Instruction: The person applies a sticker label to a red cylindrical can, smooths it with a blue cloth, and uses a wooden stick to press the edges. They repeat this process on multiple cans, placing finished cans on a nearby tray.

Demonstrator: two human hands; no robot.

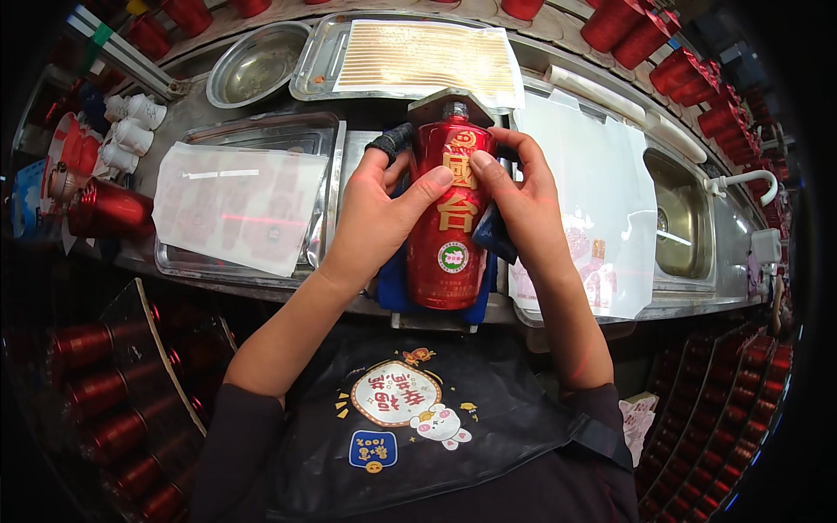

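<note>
The person's left hand [375,205] and right hand [528,187] are closed on one bottle [443,261] between them at the frame's centre, two thumbs [432,181] on its front; one cloth [394,289] lies beneath it, one bowl [253,68] sits upper left, one sink [680,222] far right

Bare forearms [296,331] forward, fingers [521,146] bent, thumbs [427,186] inward

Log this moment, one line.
left hand: touching red bottle | right hand: touching same bottle | blue cloth: under bottle | sink: right side
</note>
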